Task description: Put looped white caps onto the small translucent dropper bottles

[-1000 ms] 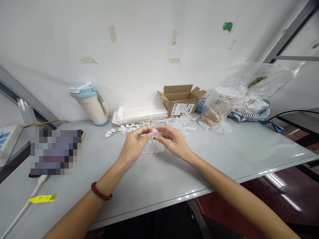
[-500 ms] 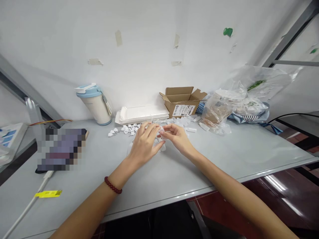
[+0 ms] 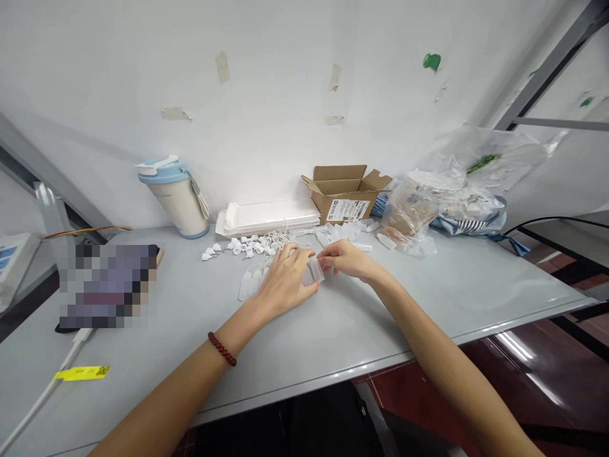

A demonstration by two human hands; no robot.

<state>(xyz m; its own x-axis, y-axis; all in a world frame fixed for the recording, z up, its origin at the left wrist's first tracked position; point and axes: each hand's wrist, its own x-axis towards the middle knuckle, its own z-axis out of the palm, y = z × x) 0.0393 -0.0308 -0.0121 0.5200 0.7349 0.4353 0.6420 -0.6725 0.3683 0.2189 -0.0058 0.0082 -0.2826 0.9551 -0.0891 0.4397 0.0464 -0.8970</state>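
My left hand [image 3: 285, 279] lies across a clear plastic tray [image 3: 314, 270], thumb along its near edge and fingers at its far edge. Translucent pieces [image 3: 251, 283] show in the tray left of that hand. At the tray's right end, my right hand [image 3: 349, 259] is closed in a pinch; what its fingertips hold, if anything, is hidden. Behind my hands lie several small white caps [image 3: 257, 244], some with thin stems, and a tangle of white cord [image 3: 280, 238]. Loose translucent plastic pieces [image 3: 340, 232] are heaped beyond my right hand.
Along the wall stand a blue-lidded tumbler [image 3: 175, 200], a stack of white flat boxes [image 3: 271, 218] and an open cardboard box [image 3: 345, 200]. Clear plastic bags [image 3: 413, 209] sit at right. A blurred-out device [image 3: 111, 285] with a white cable [image 3: 47, 393] is at left.
My right hand has lowered and moved right, from a small whitish piece between both hands to the tray's end. More of the tray shows beside my left hand. The view has shifted slightly.
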